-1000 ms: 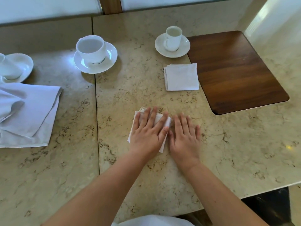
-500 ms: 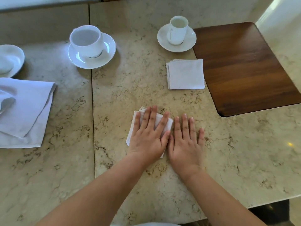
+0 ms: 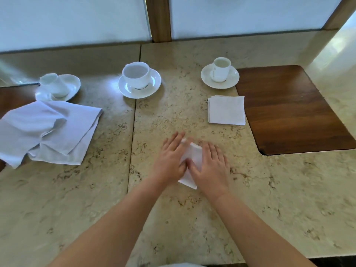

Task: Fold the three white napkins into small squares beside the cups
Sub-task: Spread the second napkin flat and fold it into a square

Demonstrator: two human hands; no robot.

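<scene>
Marbled beige stone is forming the bench [image 3: 250,199] under everything. Near its front middle the small folded napkin [image 3: 193,157] is lying, with the left hand [image 3: 169,160] and the right hand [image 3: 211,166] resting flat on either side of it, fingers straight and gripping nothing; motion blur is hiding whether they are pressing or sliding. To do this step well, I judge both palms should be pressing the layers evenly, squaring the edges before sliding the square up beside the middle cup [image 3: 136,76]. Farther back on the right, 1 finished square napkin [image 3: 227,110] is lying just in front of the right cup [image 3: 221,71]. At far left, 1 loose napkin [image 3: 48,132] is lying crumpled, not yet folded, touching the saucer of the left cup [image 3: 54,84]. All 3 cups are sitting on saucers; the middle and right cups are looking empty, the left one is too blurred to tell.
</scene>
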